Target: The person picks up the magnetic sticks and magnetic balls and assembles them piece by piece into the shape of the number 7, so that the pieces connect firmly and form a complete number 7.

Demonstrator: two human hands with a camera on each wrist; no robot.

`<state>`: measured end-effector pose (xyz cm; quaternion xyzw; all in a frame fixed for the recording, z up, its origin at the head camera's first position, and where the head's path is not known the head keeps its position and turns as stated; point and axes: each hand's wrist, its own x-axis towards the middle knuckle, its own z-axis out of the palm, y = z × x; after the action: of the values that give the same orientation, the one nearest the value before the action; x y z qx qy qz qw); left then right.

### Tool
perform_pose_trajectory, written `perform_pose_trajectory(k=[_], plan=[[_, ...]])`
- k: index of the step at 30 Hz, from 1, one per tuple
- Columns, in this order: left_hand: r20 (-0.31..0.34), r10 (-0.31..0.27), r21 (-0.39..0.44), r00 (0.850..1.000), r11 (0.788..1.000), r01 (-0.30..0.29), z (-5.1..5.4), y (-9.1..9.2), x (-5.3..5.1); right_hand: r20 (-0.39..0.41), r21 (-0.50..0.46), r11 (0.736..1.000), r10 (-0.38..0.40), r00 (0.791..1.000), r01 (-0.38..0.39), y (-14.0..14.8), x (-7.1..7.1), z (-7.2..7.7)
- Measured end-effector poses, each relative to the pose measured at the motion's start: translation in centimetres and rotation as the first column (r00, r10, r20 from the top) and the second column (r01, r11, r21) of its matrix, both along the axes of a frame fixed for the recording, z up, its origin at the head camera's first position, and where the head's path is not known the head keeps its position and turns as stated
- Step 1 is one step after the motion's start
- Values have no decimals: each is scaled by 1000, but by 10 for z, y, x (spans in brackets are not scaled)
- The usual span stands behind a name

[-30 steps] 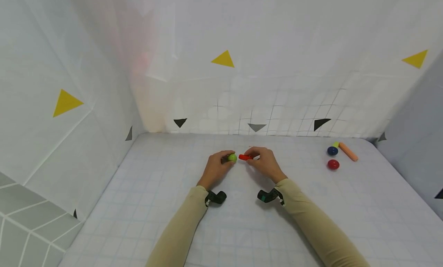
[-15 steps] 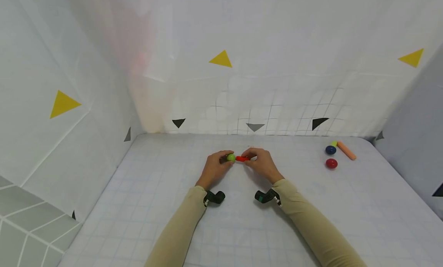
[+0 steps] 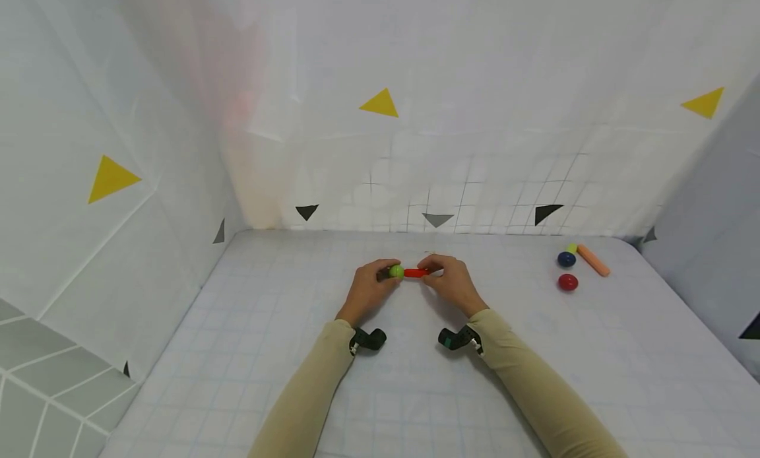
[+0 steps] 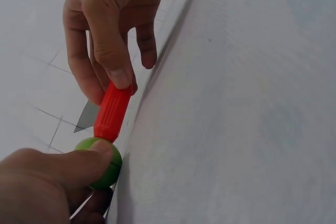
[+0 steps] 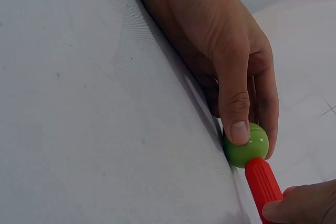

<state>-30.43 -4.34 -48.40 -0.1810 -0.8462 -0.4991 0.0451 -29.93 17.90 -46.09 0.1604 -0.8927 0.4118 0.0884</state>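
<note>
My left hand point(image 3: 367, 290) pinches a glossy green ball point(image 3: 396, 271) between thumb and fingers, low over the table. A red ridged plastic stick point(image 3: 413, 272) is held at its other end by my right hand point(image 3: 454, 283), thumb against fingers. The tapered tip of the red stick point(image 4: 111, 114) meets the green ball point(image 4: 114, 174) in the left wrist view. From the right wrist view, the stick point(image 5: 262, 182) touches the side of the ball point(image 5: 247, 148). How deep the tip sits in the ball is hidden.
On the table's right lie a dark blue ball point(image 3: 567, 259), a red ball point(image 3: 568, 282), an orange stick point(image 3: 594, 261) and a small yellow-green piece point(image 3: 572, 247). A white back wall point(image 3: 487, 148) rises behind the table, with side walls at left and right.
My right hand has brought the red stick leftward, closing the gap to the green ball. The left hand keeps its pinch on the ball, nearly still.
</note>
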Motion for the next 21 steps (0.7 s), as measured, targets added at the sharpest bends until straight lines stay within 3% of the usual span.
perform_pose_trajectory(k=[21], plan=[[13, 23, -14, 1000, 1000, -23, 0, 1, 0, -4, 10, 1000, 1, 1000, -1, 8, 0, 2]])
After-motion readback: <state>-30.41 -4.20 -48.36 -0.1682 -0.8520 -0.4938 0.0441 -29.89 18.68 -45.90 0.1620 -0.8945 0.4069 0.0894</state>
